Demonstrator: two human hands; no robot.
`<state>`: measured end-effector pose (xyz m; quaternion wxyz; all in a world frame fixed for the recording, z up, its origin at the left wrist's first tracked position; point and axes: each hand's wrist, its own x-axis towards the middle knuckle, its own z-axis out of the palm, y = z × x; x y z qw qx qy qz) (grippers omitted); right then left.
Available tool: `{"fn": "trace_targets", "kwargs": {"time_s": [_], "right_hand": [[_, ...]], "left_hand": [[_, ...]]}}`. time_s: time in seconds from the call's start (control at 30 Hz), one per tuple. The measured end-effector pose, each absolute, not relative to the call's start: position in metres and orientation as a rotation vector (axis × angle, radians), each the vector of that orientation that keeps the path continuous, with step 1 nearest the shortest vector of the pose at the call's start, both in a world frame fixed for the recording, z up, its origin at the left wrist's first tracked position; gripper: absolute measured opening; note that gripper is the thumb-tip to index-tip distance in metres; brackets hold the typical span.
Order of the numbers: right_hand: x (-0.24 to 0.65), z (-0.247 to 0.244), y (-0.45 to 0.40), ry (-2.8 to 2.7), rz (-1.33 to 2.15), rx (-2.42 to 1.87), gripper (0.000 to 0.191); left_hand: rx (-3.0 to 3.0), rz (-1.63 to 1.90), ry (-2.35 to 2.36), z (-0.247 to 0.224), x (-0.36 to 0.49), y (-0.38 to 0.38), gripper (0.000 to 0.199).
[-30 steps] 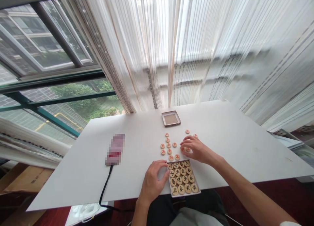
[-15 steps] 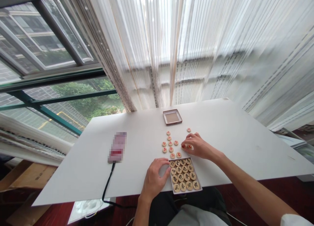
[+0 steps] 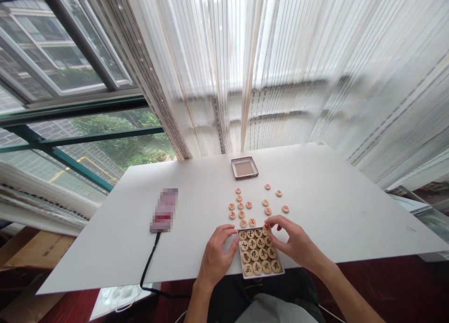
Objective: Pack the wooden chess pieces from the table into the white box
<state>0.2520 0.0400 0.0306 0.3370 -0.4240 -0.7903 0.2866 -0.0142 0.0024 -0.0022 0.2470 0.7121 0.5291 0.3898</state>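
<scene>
So the big change from half a second ago: the right hand [image 3: 298, 243] was up among the loose red-lettered pieces [image 3: 240, 205], and now it's dropped down the frame to the upper right corner of the box [image 3: 264, 275], low center. With it out of the way, a red piece [image 3: 285, 209] right of center is in plain view.

Right thumb and index finger are nearly closed, pinching one red-lettered piece [image 3: 267, 228] over that corner. There's another bit of red under the curled fingers, but I can't tell what it is.

Left hand [image 3: 217, 253] is about where it was, thumb and fingers spread in a wide C at the box's left edge, no piece in its grip. The thumb tip looks right up against the box, though actual contact is hard to make out. Rows of black-lettered pieces [image 3: 254, 255] sit inside.
</scene>
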Motion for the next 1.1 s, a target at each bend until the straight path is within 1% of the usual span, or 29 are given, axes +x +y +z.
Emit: {"fn": "trace_targets", "kwargs": {"time_s": [0.17,0.27,0.4,0.5,0.63,0.8,0.87,1.0,1.1], "right_hand": [[0.249,0.024,0.020,-1.994,0.761,-1.116,0.020],[0.247,0.021,0.013,-1.975,0.772,-1.108,0.021],[0.241,0.021,0.006,-1.943,0.766,-1.062,0.024],[0.235,0.023,0.003,-1.931,0.759,-1.002,0.024],[0.228,0.026,0.001,-1.917,0.772,-0.949,0.023],[0.230,0.026,0.002,-1.911,0.794,-0.945,0.030],[0.237,0.022,0.004,-1.878,0.760,-0.996,0.027],[0.256,0.005,0.014,-1.717,0.766,-1.173,0.014],[0.268,-0.011,0.020,-1.612,0.910,-1.274,0.018]], "left_hand": [[1.950,1.215,1.418,0.001,-0.014,-0.003,0.013],[1.889,1.170,1.380,0.016,-0.005,-0.008,0.013],[1.695,1.081,1.275,0.038,0.018,-0.013,0.018],[1.538,1.044,1.206,0.043,0.035,-0.014,0.022],[1.345,1.040,1.179,0.040,0.049,-0.014,0.024],[1.258,1.080,1.184,0.034,0.048,-0.014,0.025],[1.249,1.106,1.214,0.031,0.044,-0.013,0.026],[1.154,1.146,1.221,0.020,0.033,-0.011,0.032],[1.039,1.215,1.178,0.011,0.026,-0.009,0.034]]}}
